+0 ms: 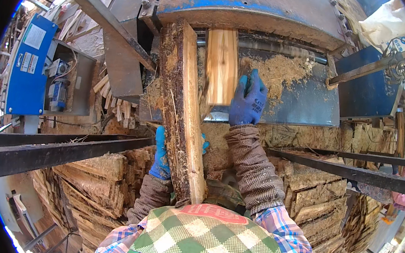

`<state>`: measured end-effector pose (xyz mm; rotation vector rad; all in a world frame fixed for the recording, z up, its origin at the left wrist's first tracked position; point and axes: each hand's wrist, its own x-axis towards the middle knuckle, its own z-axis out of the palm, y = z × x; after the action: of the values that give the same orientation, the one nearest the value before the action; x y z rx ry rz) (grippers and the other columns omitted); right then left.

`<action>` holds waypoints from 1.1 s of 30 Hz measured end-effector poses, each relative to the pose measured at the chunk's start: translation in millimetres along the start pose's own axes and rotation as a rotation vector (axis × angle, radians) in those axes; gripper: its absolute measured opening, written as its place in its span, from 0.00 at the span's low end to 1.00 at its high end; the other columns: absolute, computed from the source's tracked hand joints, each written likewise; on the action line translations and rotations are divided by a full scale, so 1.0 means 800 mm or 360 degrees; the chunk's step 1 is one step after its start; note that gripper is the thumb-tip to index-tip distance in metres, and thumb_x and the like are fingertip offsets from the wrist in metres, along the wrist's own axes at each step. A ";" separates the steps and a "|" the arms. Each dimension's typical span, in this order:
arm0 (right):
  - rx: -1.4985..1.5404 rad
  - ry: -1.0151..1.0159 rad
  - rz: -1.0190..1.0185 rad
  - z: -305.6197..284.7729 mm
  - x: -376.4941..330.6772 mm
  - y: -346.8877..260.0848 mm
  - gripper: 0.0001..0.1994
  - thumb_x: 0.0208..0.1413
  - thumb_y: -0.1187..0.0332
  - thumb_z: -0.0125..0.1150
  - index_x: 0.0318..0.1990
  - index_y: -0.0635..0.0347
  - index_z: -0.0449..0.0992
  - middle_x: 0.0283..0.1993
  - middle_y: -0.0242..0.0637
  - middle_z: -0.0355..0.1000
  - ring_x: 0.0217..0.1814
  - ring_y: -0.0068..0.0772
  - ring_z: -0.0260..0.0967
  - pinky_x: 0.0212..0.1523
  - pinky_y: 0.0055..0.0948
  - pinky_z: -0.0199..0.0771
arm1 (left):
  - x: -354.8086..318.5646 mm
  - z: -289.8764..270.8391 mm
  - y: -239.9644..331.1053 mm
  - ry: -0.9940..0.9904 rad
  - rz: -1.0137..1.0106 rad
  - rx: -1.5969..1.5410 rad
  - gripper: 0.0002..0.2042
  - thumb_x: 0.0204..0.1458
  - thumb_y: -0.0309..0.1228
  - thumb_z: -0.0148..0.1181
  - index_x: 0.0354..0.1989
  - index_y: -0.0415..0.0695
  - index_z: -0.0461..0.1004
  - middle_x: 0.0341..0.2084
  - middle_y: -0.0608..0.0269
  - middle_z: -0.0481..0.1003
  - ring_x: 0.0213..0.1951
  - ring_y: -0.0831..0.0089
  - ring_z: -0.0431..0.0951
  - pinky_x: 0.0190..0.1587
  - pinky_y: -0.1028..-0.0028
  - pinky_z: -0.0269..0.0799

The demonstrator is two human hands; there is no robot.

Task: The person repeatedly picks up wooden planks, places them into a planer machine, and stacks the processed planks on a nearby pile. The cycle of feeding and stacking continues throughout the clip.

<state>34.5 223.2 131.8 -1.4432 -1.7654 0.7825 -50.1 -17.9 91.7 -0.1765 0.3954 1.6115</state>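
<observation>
My left hand [161, 156], in a blue glove, grips a long bark-edged wood slab [177, 109] from below, its fingertips showing on the slab's right side. The slab slants from near my apron up to the front of a rusty blue machine housing [254, 13]. To the right of it, a short pale board [220, 69] lies with its far end at the housing's opening. My right hand [249, 99], also gloved, is beside that board's right edge over the metal bed [303, 102]. Its fingers point forward, stretched out, with nothing visible held in them.
Sawdust [282, 73] is heaped on the bed before a metal roller [289, 50]. Dark metal rails [71, 154] run at both sides, above stacked rough boards [93, 179]. A blue control box [31, 66] stands left, and a slanted metal bar [103, 15] crosses the upper left.
</observation>
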 end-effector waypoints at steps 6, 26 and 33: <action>-0.0834 -0.0572 -0.0357 -0.013 0.014 -0.007 0.18 0.70 0.53 0.53 0.52 0.57 0.77 0.47 0.46 0.75 0.46 0.45 0.77 0.48 0.44 0.81 | 0.014 0.006 0.006 -0.0115 -0.0029 -0.0048 0.51 0.55 0.72 0.50 0.76 0.42 0.54 0.63 0.34 0.68 0.59 0.44 0.76 0.55 0.49 0.83; 0.0687 -0.0566 0.0314 -0.189 -0.268 0.118 0.27 0.72 0.69 0.52 0.77 0.49 0.59 0.49 0.41 0.79 0.28 0.18 0.61 0.28 0.25 0.68 | -0.013 -0.054 -0.016 -0.0192 0.0416 0.0144 0.37 0.65 0.62 0.47 0.74 0.48 0.61 0.64 0.54 0.72 0.60 0.59 0.77 0.61 0.54 0.79; 0.1020 -0.0626 0.0516 -0.172 -0.240 0.066 0.24 0.71 0.77 0.48 0.73 0.58 0.66 0.50 0.25 0.76 0.28 0.11 0.54 0.28 0.17 0.60 | 0.001 -0.027 -0.001 0.0155 0.0812 0.0928 0.35 0.69 0.59 0.42 0.78 0.53 0.52 0.71 0.57 0.63 0.65 0.61 0.73 0.64 0.55 0.77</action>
<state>200.4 46.9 137.5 -1.1847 -1.3463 1.7171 -51.8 -24.8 71.1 0.3153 1.0279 1.9103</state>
